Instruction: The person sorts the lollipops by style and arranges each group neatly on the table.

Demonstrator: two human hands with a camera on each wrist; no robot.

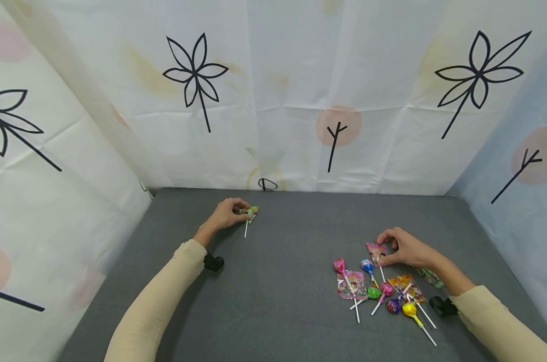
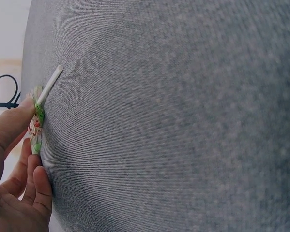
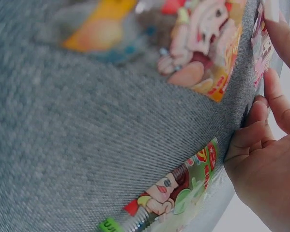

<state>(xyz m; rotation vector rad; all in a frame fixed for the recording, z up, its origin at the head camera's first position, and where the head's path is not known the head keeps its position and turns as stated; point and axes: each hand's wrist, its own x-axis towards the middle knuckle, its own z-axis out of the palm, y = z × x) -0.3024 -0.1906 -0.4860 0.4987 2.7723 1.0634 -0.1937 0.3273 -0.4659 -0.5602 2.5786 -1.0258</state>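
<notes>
At the far left of the table, my left hand (image 1: 226, 213) pinches a green-wrapped lollipop (image 1: 253, 213) between thumb and fingers. Its white stick points toward me, and the left wrist view shows the wrapper (image 2: 37, 137) close to the cloth. On the right, a lollipop in a flat pink wrapper (image 1: 374, 251) is held by the thumb and fingers of my right hand (image 1: 406, 249), at the back of a loose group of lollipops. Near that hand lie an orange-wrapped lollipop (image 1: 409, 285) and a green-wrapped one (image 3: 164, 193), the latter partly hidden by the forearm.
Nearer me are another pink-wrapped lollipop (image 1: 348, 286) and several round ones, among them blue (image 1: 367, 266), green (image 1: 373, 292), purple (image 1: 393, 305) and yellow (image 1: 409, 308), with sticks crossing. Patterned white curtains (image 1: 282, 90) enclose the grey table (image 1: 273, 311) at the back and sides.
</notes>
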